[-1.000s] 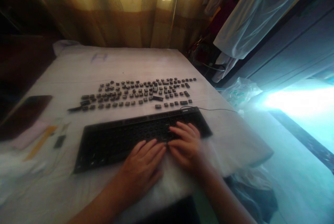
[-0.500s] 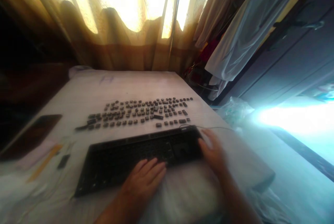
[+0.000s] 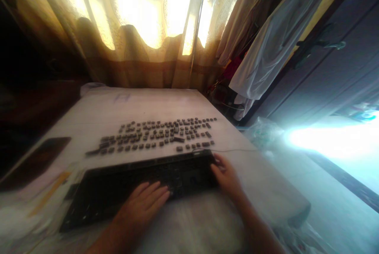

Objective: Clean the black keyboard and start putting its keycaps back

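Note:
A black keyboard (image 3: 115, 183) lies on the white-covered table in front of me, its near edge partly under my left hand. My left hand (image 3: 145, 200) rests flat on the front middle of it, fingers stretched out. At the keyboard's right end, my right hand (image 3: 225, 176) grips the edge, thumb on top and fingers round the far corner. Beyond the keyboard, many loose dark keycaps (image 3: 154, 132) are laid out in rough rows. A thin cable (image 3: 237, 150) runs to the right from the back of the keyboard. Individual keys are too blurred to make out.
On the left lie a dark flat tablet-like object (image 3: 38, 159), a pink item (image 3: 41, 185) and a yellow-orange strip (image 3: 49, 195). A small dark piece (image 3: 71, 191) touches or nearly touches the keyboard's left end. Clothes (image 3: 260, 60) hang at the right, beside a door (image 3: 331, 60).
The keyboard has shifted left and slightly toward me, with both hands moving along with it. Its left end now reaches the small dark piece. The view has tilted up a little.

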### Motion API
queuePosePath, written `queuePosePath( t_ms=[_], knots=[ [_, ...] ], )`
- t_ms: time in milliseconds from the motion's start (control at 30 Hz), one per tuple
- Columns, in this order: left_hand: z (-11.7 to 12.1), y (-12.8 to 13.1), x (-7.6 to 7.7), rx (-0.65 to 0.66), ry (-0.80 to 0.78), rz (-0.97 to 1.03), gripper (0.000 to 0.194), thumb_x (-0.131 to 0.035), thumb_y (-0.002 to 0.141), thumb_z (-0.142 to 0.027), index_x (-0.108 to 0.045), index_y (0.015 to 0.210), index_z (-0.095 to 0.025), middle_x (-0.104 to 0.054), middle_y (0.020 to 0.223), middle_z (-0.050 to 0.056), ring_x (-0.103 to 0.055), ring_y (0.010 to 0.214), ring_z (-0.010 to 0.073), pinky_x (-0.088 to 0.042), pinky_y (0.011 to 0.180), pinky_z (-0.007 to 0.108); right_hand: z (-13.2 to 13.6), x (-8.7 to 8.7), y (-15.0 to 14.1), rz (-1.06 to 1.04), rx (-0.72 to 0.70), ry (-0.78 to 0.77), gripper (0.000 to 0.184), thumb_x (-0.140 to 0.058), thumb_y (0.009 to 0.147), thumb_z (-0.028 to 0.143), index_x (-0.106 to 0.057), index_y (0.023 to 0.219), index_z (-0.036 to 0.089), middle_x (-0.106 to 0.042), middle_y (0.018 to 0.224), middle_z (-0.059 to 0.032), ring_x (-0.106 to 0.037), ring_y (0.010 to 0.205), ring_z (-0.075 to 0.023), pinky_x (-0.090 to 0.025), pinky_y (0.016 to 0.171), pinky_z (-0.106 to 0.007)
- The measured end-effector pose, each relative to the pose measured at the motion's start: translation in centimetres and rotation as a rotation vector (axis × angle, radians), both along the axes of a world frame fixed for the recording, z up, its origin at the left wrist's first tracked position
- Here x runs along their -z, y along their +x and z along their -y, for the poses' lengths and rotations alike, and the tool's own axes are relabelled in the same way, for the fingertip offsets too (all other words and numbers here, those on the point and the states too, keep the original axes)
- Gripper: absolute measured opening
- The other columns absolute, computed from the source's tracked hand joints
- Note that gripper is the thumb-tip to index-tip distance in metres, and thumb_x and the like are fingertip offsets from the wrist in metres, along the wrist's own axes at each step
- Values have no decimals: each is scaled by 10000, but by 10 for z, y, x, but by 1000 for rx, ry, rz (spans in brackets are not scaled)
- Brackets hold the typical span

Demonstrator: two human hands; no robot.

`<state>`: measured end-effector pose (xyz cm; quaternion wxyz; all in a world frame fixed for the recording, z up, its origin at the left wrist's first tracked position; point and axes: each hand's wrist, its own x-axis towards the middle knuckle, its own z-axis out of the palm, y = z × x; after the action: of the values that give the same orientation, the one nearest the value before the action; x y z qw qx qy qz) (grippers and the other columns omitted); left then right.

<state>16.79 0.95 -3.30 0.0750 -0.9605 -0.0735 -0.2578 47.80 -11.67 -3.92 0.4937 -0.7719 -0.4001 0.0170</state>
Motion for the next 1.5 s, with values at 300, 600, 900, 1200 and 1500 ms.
queuePosePath(
  t_ms=[300,600,900,1200,1500],
  knots=[
    [-18,1,-36,-15,-98,162,259,-491,995,-212,-680,1172,-217,-767,1105,41,-707,1045,198,-535,969,386,-16,-51,24,262,-7,-162,220,-551,860,310,-746,854,210,-749,845,-89,-703,736,-233,-572,698,-389],
    [-38,-16,-51,-123,-57,268,164,-540,967,-187,-681,1049,-202,-782,964,25,-735,899,206,-548,857,383,-99,-72,-6,449,-345,-397,143,-684,855,203,-797,931,249,-774,947,-40,-711,868,-212,-536,791,-335],
    [-35,-15,-49,-122,-76,255,178,-536,974,-219,-707,1007,-182,-781,937,37,-738,857,213,-549,832,379,-116,-80,-13,549,-426,-651,187,-706,899,347,-802,1041,271,-751,1062,-69,-677,979,-229,-490,842,-326],
    [-33,-14,-47,-115,-96,232,174,-544,974,-202,-712,994,-163,-778,932,48,-738,856,218,-541,829,383,-123,-78,-13,556,-455,-745,204,-666,934,356,-789,1083,292,-737,1124,-59,-667,1041,-227,-475,881,-315],
    [-33,-14,-45,-91,-79,229,177,-529,985,-194,-702,996,-155,-775,931,47,-729,866,207,-526,840,376,-124,-81,-16,572,-475,-778,194,-614,960,302,-780,1038,240,-741,1096,-78,-667,1040,-223,-478,872,-299]
  ],
)
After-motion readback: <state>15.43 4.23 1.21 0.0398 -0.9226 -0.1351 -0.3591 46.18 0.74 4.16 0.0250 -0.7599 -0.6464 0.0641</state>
